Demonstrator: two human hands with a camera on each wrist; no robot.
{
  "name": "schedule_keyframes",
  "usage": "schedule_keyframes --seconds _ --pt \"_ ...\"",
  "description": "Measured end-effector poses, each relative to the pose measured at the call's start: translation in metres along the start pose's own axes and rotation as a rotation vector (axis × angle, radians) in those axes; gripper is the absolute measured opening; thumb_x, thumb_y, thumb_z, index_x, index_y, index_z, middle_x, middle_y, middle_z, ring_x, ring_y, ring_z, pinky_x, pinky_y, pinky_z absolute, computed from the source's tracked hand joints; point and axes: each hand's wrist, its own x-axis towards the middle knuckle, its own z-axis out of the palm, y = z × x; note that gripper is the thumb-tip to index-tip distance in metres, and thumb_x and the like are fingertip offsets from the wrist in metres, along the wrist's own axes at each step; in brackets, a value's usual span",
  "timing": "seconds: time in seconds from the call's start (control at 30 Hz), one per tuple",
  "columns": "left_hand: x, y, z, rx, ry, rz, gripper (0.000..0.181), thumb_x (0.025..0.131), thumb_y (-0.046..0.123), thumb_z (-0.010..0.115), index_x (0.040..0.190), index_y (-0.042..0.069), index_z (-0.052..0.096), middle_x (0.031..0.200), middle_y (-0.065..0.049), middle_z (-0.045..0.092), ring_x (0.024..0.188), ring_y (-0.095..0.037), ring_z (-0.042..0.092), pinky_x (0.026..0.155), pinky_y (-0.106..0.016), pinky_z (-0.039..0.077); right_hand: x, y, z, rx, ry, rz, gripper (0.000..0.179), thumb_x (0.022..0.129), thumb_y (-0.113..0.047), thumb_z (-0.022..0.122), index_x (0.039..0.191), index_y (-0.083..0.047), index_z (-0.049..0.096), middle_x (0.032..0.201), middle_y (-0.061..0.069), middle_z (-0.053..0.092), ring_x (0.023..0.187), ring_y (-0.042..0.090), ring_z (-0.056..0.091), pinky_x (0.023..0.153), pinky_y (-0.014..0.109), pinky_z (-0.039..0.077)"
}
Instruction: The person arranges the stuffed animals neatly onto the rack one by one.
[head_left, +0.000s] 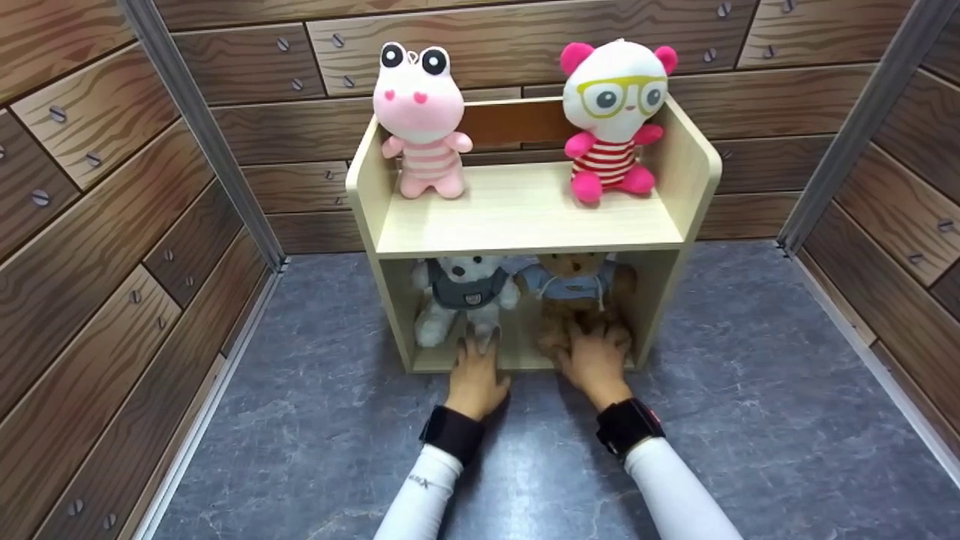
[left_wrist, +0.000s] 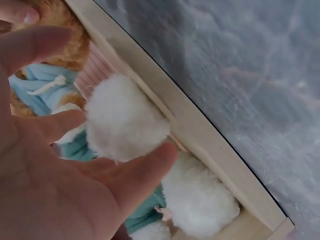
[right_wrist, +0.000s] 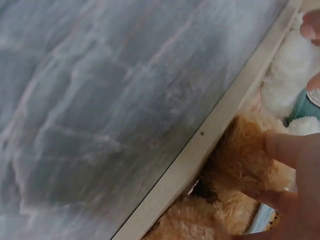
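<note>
In the lower compartment of a pale wooden shelf (head_left: 525, 364) sit two plush bears. The left one is a white bear (head_left: 469, 296) in a grey-green top. At its right is a brown teddy bear (head_left: 574, 289) in a light blue hoodie. Fingers extended, my left hand (head_left: 476, 382) touches the white bear's leg, with the furry foot (left_wrist: 125, 120) between two fingers in the left wrist view. My right hand (head_left: 596, 364) touches the brown bear's legs (right_wrist: 245, 155), thumb and fingers spread about one foot; some fingertips are hidden. The shelf board hides the bears' upper heads.
A pink frog-like plush (head_left: 422, 120) stands at the left of the upper shelf. At its right sits a panda plush (head_left: 615, 120) with yellow glasses and pink limbs. Wood-patterned walls (head_left: 112, 262) surround the grey marbled floor (head_left: 765, 375).
</note>
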Motion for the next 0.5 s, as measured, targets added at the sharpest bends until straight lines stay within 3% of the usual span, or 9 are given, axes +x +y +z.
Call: schedule_keyframes --seconds 0.3,0.5 --pt "-0.022 0.002 -0.006 0.002 -0.114 -0.053 0.079 0.087 0.036 0.074 0.153 0.008 0.039 0.158 -0.034 0.017 0.137 -0.054 0.034 0.107 -0.061 0.041 -0.003 0.008 -0.003 0.092 -0.056 -0.041 0.07 0.092 -0.048 0.066 0.147 -0.009 0.048 0.146 0.042 0.035 0.132 0.066 0.027 0.102 0.08 0.024" --pt "-0.044 0.005 -0.013 0.026 -0.135 -0.052 0.075 0.091 0.046 0.065 0.152 0.009 0.042 0.155 -0.034 0.025 0.138 -0.054 0.033 0.11 -0.068 0.031 -0.016 0.015 -0.01 0.114 -0.058 -0.076 0.07 0.09 -0.044 0.069 0.146 -0.008 0.048 0.147 0.039 0.035 0.138 0.062 0.023 0.109 0.077 0.016"
